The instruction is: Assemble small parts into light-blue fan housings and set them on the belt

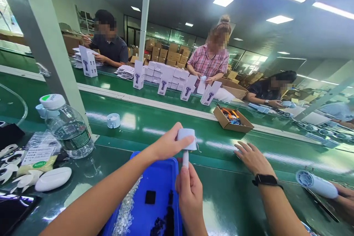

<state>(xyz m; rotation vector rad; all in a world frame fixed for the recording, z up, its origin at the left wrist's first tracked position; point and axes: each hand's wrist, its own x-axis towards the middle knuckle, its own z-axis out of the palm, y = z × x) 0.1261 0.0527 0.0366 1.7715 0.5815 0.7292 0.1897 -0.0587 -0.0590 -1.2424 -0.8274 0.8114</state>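
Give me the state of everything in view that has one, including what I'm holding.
Light blue housing, gripped in the left hand, thin wire poking out
Pale stem, gripped in the right hand just below
Blue tray, open, holding clear pieces and black pieces
Plastic water bottle, capped, upright, partly full
Small cardboard box, open, orange items inside
Printed boxes, standing upright
Ceiling lights, lit
Co-worker's wristwatch, strapped on, face dark

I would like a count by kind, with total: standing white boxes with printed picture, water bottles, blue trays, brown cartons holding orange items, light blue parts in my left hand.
Standing white boxes: 5
Water bottle: 1
Blue tray: 1
Brown carton: 1
Light blue part: 1
Total: 9
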